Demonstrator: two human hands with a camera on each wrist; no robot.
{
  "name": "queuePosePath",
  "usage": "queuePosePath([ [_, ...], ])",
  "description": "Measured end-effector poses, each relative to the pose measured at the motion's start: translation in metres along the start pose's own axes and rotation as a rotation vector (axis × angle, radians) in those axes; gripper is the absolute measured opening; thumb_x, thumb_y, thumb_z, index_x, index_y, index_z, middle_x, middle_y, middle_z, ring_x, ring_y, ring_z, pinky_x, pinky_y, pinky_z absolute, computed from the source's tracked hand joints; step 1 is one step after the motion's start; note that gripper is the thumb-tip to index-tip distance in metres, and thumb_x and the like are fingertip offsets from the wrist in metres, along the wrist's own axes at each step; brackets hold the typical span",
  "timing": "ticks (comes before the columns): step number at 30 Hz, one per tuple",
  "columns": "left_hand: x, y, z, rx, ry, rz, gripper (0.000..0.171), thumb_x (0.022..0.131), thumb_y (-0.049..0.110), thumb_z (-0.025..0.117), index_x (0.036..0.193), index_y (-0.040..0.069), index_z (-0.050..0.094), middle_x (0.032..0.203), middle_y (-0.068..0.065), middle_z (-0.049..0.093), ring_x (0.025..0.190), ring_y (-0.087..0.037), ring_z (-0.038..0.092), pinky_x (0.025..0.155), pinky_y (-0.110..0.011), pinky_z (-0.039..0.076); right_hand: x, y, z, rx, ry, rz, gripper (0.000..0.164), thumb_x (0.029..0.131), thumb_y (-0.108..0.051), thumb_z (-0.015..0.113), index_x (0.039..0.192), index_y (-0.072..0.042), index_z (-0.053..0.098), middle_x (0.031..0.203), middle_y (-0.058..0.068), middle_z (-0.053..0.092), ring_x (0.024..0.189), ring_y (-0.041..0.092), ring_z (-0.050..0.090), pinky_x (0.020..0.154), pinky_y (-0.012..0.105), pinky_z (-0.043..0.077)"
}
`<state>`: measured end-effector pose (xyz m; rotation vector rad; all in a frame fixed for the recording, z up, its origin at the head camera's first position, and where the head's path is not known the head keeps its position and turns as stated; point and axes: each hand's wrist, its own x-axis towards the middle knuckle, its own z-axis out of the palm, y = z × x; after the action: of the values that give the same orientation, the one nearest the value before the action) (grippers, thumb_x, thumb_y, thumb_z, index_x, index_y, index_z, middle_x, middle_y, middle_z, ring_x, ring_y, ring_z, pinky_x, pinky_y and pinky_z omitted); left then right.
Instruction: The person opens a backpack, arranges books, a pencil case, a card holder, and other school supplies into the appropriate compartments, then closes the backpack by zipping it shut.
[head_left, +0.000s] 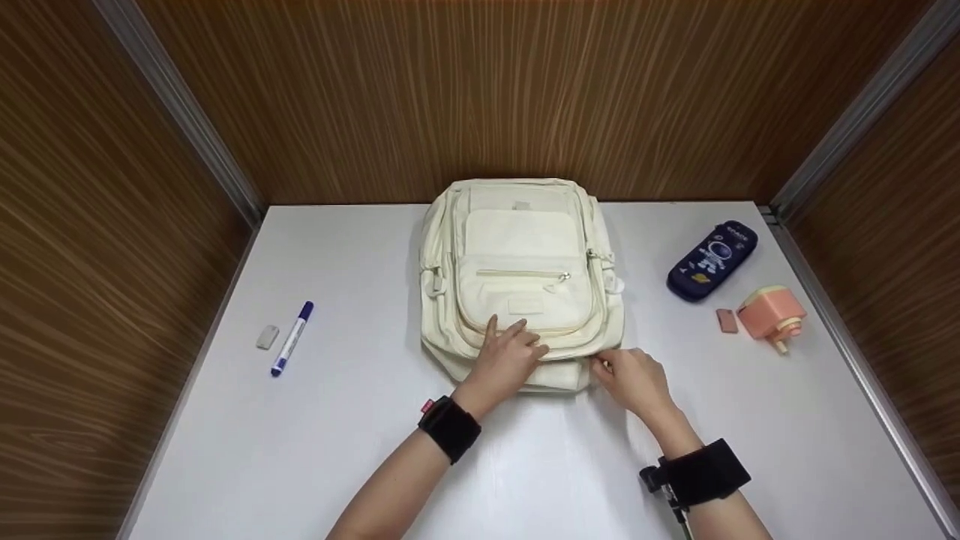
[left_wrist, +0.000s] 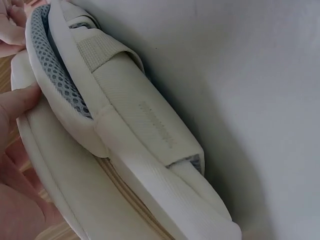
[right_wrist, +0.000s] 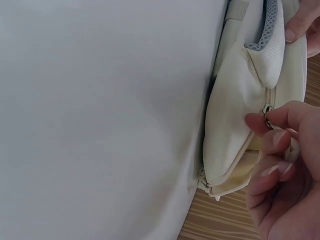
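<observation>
A cream backpack [head_left: 525, 236] lies front side up at the back middle of the table, its bottom towards me. My left hand [head_left: 504, 361] holds its lower edge, fingers on the front; in the left wrist view the thumb [left_wrist: 22, 100] presses the cream fabric. At the bottom right corner, my right hand [head_left: 634, 379] pinches a small metal zipper pull [right_wrist: 267, 111]. Beside those fingers the zipped compartment gapes, showing a yellowish lining [right_wrist: 245, 167]. Grey mesh [left_wrist: 55, 65] edges a padded part of the bag. The right hand's palm side faces its wrist camera.
On the left lie a grey-white eraser [head_left: 267, 337] and a blue-capped marker [head_left: 292, 339]. A navy astronaut pencil case [head_left: 712, 261], a pink eraser [head_left: 726, 321] and a pink crank pencil sharpener [head_left: 771, 313] sit on the right. Wood-grain panels [head_left: 480, 97] enclose the white table [head_left: 360, 450].
</observation>
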<state>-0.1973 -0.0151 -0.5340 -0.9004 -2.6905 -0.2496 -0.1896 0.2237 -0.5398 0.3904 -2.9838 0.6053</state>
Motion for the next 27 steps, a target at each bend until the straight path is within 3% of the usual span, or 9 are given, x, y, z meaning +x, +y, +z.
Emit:
queuePosePath([
  [6, -0.002, -0.003, -0.003, -0.125, -0.166, -0.036, 0.021, 0.091, 0.021, 0.07, 0.111, 0.026, 0.074, 0.117, 0.004, 0.069, 0.127, -0.031, 0.052, 0.102, -0.069, 0.028, -0.003, 0.016, -0.001, -0.032, 0.061, 0.015, 0.023, 0.085, -0.013, 0.064, 0.061, -0.014, 0.062, 0.057, 0.003, 0.058, 0.048, 0.02, 0.047, 0.044, 0.042, 0.04],
  [11, -0.005, -0.008, -0.001, -0.223, -0.185, -0.056, 0.022, 0.09, 0.019, 0.072, 0.111, 0.024, 0.075, 0.115, 0.004, 0.07, 0.129, -0.035, 0.049, 0.104, -0.07, 0.023, 0.002, 0.028, -0.009, -0.071, 0.041, 0.072, 0.024, 0.086, -0.014, 0.062, 0.062, -0.011, 0.064, 0.059, 0.007, 0.059, 0.048, 0.023, 0.049, 0.044, 0.044, 0.04],
  [19, -0.006, -0.011, 0.0, -0.304, -0.198, -0.051, 0.023, 0.088, 0.014, 0.073, 0.11, 0.021, 0.076, 0.106, 0.003, 0.073, 0.129, -0.037, 0.048, 0.102, -0.072, 0.021, 0.029, 0.041, -0.026, -0.178, -0.073, 0.066, 0.035, 0.083, -0.012, 0.059, 0.05, -0.014, 0.046, 0.055, 0.007, 0.053, 0.048, 0.029, 0.049, 0.042, 0.047, 0.039],
  [27, -0.005, -0.011, 0.0, -0.338, -0.22, -0.065, 0.016, 0.091, 0.014, 0.07, 0.104, 0.02, 0.077, 0.103, 0.006, 0.073, 0.13, -0.037, 0.047, 0.103, -0.072, 0.019, 0.06, 0.056, -0.028, -0.236, -0.219, 0.052, 0.024, 0.085, -0.014, 0.061, 0.062, -0.009, 0.06, 0.069, 0.016, 0.062, 0.059, 0.037, 0.059, 0.05, 0.053, 0.046],
])
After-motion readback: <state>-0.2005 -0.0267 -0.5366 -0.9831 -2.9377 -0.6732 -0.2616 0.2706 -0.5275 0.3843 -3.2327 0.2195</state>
